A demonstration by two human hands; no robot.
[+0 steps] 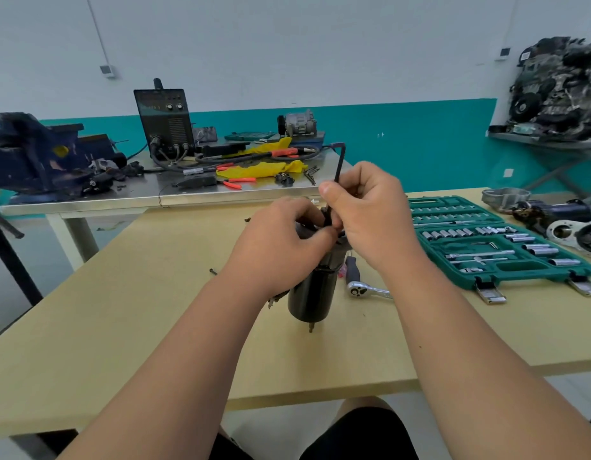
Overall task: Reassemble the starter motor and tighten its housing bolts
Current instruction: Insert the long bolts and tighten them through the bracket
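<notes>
Starter motor: the black cylinder (312, 293) is standing on end near the middle of the pale surface (154, 310), its long axis running close to upright.
Hex key: a black L-shaped key (337, 171) is rising out of the motor's top end. Its long leg is running roughly along the motor's axis and its short leg is pointing right at the top.
Left hand: it (281, 240) is curling round the motor's upper end and steadying it.
Right hand: it (370, 210) is pinching the key's long leg between thumb and fingers, just above the housing.
Bolt: the fingers are hiding it; the key tip is probably sitting in a housing bolt, but I cannot tell.
Deciding relation: the motor is sitting directly beneath and between both hands. Any turning will be going round that upright axis, with the right hand nearer the key and the left nearer the body.
Ratchet: it (357, 287) is lying just right of the motor's base.
Socket case: the green tray (486, 247) is lying open further right.
</notes>
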